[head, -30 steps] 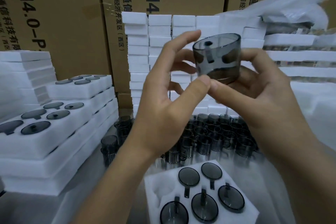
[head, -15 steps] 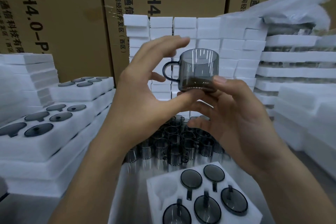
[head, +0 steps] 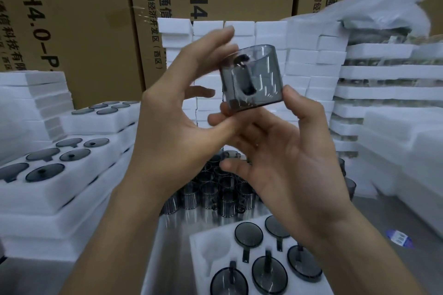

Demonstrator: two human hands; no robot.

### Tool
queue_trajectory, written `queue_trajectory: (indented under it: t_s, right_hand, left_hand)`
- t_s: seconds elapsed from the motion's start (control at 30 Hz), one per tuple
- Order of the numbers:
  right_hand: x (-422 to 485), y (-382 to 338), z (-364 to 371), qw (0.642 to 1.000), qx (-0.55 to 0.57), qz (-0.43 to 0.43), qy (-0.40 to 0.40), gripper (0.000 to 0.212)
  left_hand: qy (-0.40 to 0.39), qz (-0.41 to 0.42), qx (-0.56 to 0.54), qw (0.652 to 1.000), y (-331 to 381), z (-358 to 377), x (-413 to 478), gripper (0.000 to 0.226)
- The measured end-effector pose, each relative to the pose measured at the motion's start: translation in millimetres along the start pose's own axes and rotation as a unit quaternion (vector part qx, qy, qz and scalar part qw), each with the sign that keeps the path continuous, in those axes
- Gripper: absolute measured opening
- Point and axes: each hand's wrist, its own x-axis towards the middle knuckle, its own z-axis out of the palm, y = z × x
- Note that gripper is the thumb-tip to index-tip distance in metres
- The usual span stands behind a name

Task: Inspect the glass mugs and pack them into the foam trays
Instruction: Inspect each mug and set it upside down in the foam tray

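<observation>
Step in hand: inspection. The glass mug [head: 250, 76] is raised above the bench [head: 167, 246] and turned in the light; it is not yet packed.
Mug position: centre of view towards 12 o'clock, tilted, with its handle facing the camera.
Left hand [head: 172, 127] grip: wide span, thumb under the base at 7 o'clock of the mug, fingertips reaching the rim at 11 o'clock.
Right hand [head: 287, 163] grip: thumb pressed on the lower wall at 4 o'clock, fingers curled beneath the base; palm open towards the camera.
Foam tray [head: 199, 278]: at 6 o'clock, five pockets filled, one empty pocket [head: 215, 249] at its 10 o'clock corner.
Loose mugs [head: 215, 189]: clustered on the bench below the hands, waiting.
Packed trays [head: 60, 187]: stacked at 8 o'clock.
Next move, as I judge it: if the glass looks sound, invert it, bring it down to 6 o'clock and line the handle up with the pocket's slot.
Change from half a second ago: the mug then stood upright with its handle at 9 o'clock; it has since been rolled round and tipped.
</observation>
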Motion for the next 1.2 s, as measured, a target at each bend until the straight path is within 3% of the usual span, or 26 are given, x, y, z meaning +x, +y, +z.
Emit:
queue_trajectory:
  t_s: [0.27,0.43,0.53,0.63,0.77,0.83,1.03,1.13,1.2]
  right_hand:
    - [2.9,5.0,-3.1,1.0,0.013,-0.004,0.012,0.052]
    - [3.2,4.4,-6.6,0.998,0.056,0.042,-0.006,0.071]
    - [3.2,5.9,-8.0,0.997,0.041,0.064,-0.016,0.074]
    - [4.5,6.5,-8.0,0.997,0.005,0.079,0.0,0.076]
    - [6.6,10.3,-6.4,0.995,-0.07,0.015,0.063,0.059]
    - [7.3,13.0,-5.5,0.997,-0.049,0.005,0.061,0.051]
    - [10.6,11.3,-18.8,0.989,0.101,0.062,0.085,0.066]
    - [14.0,9.1,-27.6,0.985,0.105,0.108,0.08,0.066]
    - [15.7,9.6,-30.0,0.983,0.077,0.152,0.068,0.066]
  left_hand:
    - [-0.011,-0.027,0.047,0.998,1.2,1.5,-2.3,0.068]
    - [-0.086,-0.152,-0.19,0.966,5.4,-1.4,0.2,0.059]
    - [-0.087,-0.197,-0.222,0.951,7.0,-3.3,1.8,0.053]
    - [-0.059,-0.21,-0.212,0.953,6.2,-3.2,3.0,0.041]
    - [0.008,-0.229,-0.133,0.964,5.7,2.2,2.4,0.042]
    - [0.015,-0.241,-0.087,0.967,6.9,7.5,0.6,0.044]
    - [-0.071,-0.196,-0.06,0.976,2.0,6.9,-0.9,0.046]
    - [-0.134,-0.159,-0.036,0.977,-2.1,4.8,-2.4,0.044]
    - [-0.146,-0.177,-0.084,0.97,-4.5,4.6,-3.3,0.042]
